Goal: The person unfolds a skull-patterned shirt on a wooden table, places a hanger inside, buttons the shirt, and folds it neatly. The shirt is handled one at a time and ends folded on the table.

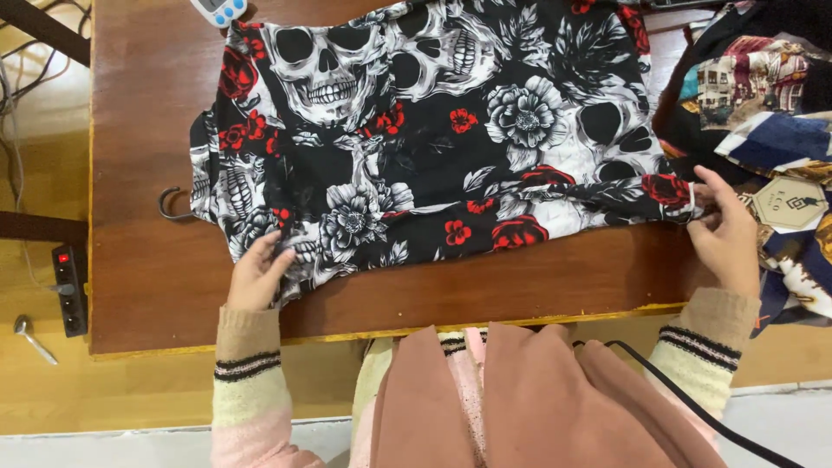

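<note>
A black shirt (433, 130) printed with white skulls, grey flowers and red roses lies spread flat on a brown wooden table (147, 173). My left hand (258, 270) pinches the shirt's near left corner between fingers and thumb. My right hand (726, 230) grips the shirt's near right edge at the table's right side. A hanger hook (170, 206) pokes out from the shirt's left edge.
A pile of other patterned clothes (771, 95) with a hexagonal card tag (789, 204) lies at the right. A small white and blue timer (218, 10) sits at the table's far edge. A black power strip (69, 290) and a metal spoon (33, 338) lie on the floor to the left.
</note>
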